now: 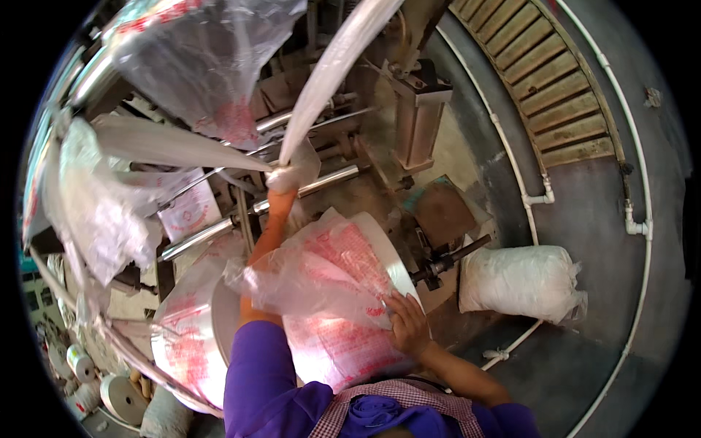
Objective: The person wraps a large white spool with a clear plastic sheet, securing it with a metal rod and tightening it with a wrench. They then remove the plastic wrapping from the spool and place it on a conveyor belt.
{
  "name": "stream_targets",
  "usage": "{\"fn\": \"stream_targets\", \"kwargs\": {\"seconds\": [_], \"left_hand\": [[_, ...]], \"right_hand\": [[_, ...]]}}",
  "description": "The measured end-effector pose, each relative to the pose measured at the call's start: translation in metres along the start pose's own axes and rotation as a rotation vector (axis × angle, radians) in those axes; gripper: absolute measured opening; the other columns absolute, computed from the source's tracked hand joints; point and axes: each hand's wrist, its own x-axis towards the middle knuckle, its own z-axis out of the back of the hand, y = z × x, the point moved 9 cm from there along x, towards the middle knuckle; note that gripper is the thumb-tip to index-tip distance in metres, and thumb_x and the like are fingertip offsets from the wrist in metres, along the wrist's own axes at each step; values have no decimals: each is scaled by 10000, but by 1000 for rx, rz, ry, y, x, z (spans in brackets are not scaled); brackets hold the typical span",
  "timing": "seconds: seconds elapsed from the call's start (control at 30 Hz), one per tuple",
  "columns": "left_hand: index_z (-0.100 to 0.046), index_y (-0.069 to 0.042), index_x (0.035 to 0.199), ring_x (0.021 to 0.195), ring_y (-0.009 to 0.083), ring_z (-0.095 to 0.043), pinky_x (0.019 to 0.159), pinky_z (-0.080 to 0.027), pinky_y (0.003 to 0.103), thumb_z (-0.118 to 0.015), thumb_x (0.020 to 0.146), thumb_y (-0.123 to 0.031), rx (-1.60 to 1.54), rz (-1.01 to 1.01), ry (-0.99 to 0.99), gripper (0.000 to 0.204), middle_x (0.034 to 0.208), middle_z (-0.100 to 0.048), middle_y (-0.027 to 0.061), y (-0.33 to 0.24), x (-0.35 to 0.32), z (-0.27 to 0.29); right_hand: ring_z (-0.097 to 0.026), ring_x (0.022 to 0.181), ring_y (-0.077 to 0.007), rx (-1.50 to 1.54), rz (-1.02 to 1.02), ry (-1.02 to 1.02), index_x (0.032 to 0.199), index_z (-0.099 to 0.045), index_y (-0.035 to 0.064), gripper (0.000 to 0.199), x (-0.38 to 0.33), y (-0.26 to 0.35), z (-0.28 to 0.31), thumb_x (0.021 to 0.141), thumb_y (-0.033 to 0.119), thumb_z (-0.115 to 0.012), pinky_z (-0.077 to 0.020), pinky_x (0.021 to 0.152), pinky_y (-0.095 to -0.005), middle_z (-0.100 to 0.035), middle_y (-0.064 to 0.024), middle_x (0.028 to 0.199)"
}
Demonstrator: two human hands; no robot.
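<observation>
Red-printed clear film [328,277], purple sleeve [255,372]

Glossy thin clear plastic film printed red on a large roll [343,292], shiny smooth metal rollers [328,181], matt grey concrete floor [584,241], coarse white woven sack [522,281]

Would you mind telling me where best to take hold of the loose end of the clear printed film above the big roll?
Probably at the bunched neck of the film strip, where the left hand grips it now: there the film gathers into a narrow rope. Come from below, along the arm's line. The right hand lies flat on the roll.
</observation>
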Motion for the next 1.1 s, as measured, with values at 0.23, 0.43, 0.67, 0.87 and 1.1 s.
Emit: {"fn": "stream_targets", "kwargs": {"seconds": [0.23, 0.43, 0.67, 0.87, 1.1], "left_hand": [[-559, -44, 1007, 738, 198, -537, 670, -428, 320, -622, 791, -180, 275, 318, 266, 263, 819, -578, 71, 111, -62, 44], [-499, -63, 756, 412, 103, -295, 394, -284, 268, -538, 884, -205, -514, 555, -181, 195, 486, -298, -35, 43, -53, 59], [-550, -64, 818, 417, 102, -324, 412, -281, 254, -545, 885, -212, -633, 332, 10, 163, 502, -367, -31, -178, -32, 6], [-546, -55, 841, 438, 86, -329, 419, -284, 257, -538, 889, -208, -608, -76, 82, 160, 516, -358, -38, -381, -33, 57], [-581, -2, 890, 496, 91, -284, 493, -247, 254, -510, 894, -208, -421, -504, 65, 219, 540, -295, -37, -610, -106, 178]], "right_hand": [[-487, 1164, -252, -43, -25, 10, 694, -541, 48, 148, 2, -1, 3, 832, 99, -523, -362, 983, -410, -555, -109, 1186], [-462, 1187, -248, -4, -46, -37, 737, -550, 34, 113, 0, -9, 2, 830, 92, -518, -339, 1003, -401, -534, -112, 1207], [-382, 1242, -259, 24, 3, -24, 834, -544, 25, 151, 2, -9, 0, 759, 151, -581, -272, 1043, -416, -480, -114, 1238], [-393, 1226, -246, 59, 6, -60, 932, -530, 28, 266, -5, -7, 0, 722, 161, -624, -283, 1037, -410, -489, -103, 1209], [-475, 1073, -325, 233, 4, -233, 1045, -496, -16, 351, -5, -13, 2, 719, 79, -582, -344, 967, -412, -529, -166, 1097]]}}
